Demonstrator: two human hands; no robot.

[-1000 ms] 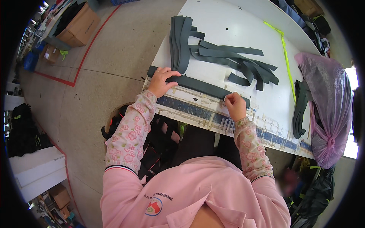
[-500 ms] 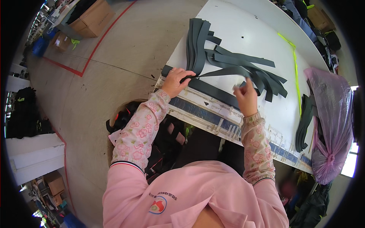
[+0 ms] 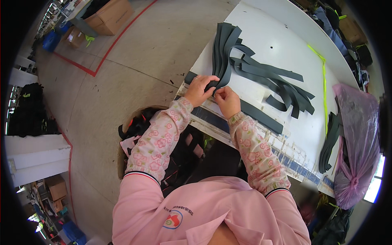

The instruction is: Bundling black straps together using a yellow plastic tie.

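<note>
Hands: both of mine met at the near left corner of the table [image 3: 286, 45], close together, almost touching.
Left hand [image 3: 199, 90]: my fingers were curled around the near end of a dark grey strip [image 3: 222, 61], pinching it at the fold, thumb side toward the right hand.
Right hand [image 3: 227, 100]: my fingertips were closed on the same strip end, just beside the left hand; palm turned down.
Strip: it lay with a bundle of like strips that ran away from me along the table's left edge, flat on the white top, its near end lifted in my fingers.
Pile [image 3: 273, 81]: more grey strips were spread loosely across the middle of the table, crossing one another, to the right of the bundle.
Long strip [image 3: 257, 116]: one lay flat along the near edge, passing under my hands.
Stack [image 3: 330, 141]: further dark strips hung at the table's right end, beside a purple bag [image 3: 357, 134].
Tape [image 3: 322, 77]: a thin yellow-green band lay across the far right of the top.
Sleeves [image 3: 157, 141]: pink floral cuffs covered both forearms.
Floor: boxes [image 3: 110, 14] stood well off to the far left, behind a red line [image 3: 110, 53].
</note>
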